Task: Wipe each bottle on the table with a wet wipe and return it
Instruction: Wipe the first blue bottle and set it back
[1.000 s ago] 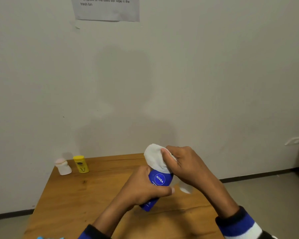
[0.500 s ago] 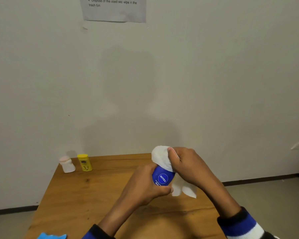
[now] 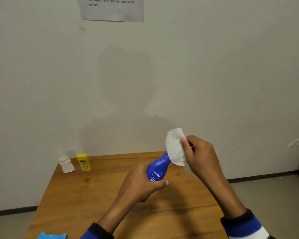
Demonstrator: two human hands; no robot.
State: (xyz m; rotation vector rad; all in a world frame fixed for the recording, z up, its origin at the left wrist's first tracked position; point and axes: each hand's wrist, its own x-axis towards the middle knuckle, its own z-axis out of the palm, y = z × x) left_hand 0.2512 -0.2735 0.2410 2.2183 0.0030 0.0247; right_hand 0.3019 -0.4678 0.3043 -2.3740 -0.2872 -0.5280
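A blue Nivea bottle is held above the wooden table, tilted with its top toward the upper right. My left hand grips its lower body. My right hand holds a white wet wipe wrapped over the bottle's cap end, which the wipe hides. At the table's far left corner stand a small white bottle with a pinkish cap and a yellow bottle, side by side.
A bright blue object shows at the table's near left edge, cut off by the frame. The table stands against a plain wall with a paper sheet taped high up. Grey floor lies to the right.
The wipe has slid up from the bottle's shoulder to its cap end, baring more of the blue body. The bottle now tilts further to the right.
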